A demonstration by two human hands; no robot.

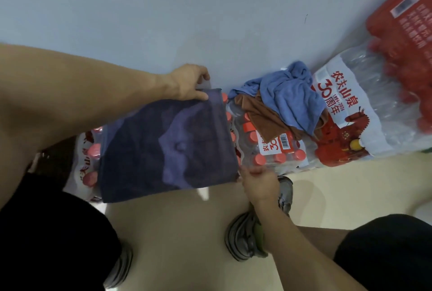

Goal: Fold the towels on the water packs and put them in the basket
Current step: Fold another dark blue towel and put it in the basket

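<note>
Gripping a dark purple towel (168,148) by two corners, a person spreads it flat over shrink-wrapped water packs (268,148) that stand on the floor (175,232) against a pale wall (163,10). The left hand (187,82) pinches the far corner of the cloth, and the right hand (258,183) pinches the near corner at its right edge. Just to the right, a crumpled blue towel (289,99) lies on top of a brown towel (261,115), both resting on the red-capped bottles. Grey shoes (243,237) show below, on the beige floor.
</note>
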